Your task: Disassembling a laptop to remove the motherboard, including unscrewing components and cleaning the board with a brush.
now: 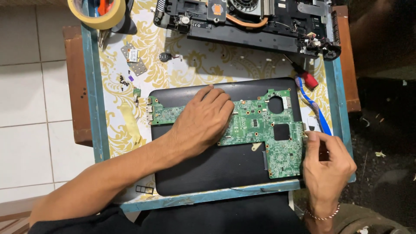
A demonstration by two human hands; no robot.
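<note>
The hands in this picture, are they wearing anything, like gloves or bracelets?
No gloves. Both hands are bare. The left hand has a bare forearm, with a dark sleeve starting high up near the picture's bottom edge. The right hand has a thin chain bracelet of small light links round its wrist. No rings or watch show.

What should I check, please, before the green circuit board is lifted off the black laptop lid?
1. Left hand flat on the circuit board: ok.
2. Right hand at the board's right edge, fingers pinched: ok; what they pinch: cannot tell.
3. Board lying flat on the black lid: ok.
4. Blue ribbon cable free of the board: cannot tell.
5. Loose screws and small card lying away from the lid: ok.
</note>
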